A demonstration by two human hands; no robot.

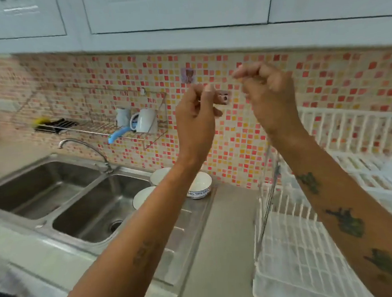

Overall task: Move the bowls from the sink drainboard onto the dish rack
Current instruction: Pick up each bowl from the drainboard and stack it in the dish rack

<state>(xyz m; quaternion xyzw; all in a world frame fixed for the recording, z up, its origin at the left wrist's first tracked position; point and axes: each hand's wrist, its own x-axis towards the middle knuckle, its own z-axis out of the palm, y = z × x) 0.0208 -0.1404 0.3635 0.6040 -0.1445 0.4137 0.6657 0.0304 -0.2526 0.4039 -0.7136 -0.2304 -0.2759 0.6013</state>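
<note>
Our forearms cross the bench [222,234]; left hand [194,123] and right hand [268,97] raised before the tiled wall, fingers loosely curled, holding nothing. Three bowls [198,185] sit on the sink drainboard [191,223]. White dish rack [298,264] stands right, well apart.

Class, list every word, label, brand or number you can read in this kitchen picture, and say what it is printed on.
None can be read.
Two small stickers on the tiled wall: pictures, too blurred to show any words.
Forearm tattoos: dark shapes, no legible letters.
Bowls, mug: no text visible.
</note>
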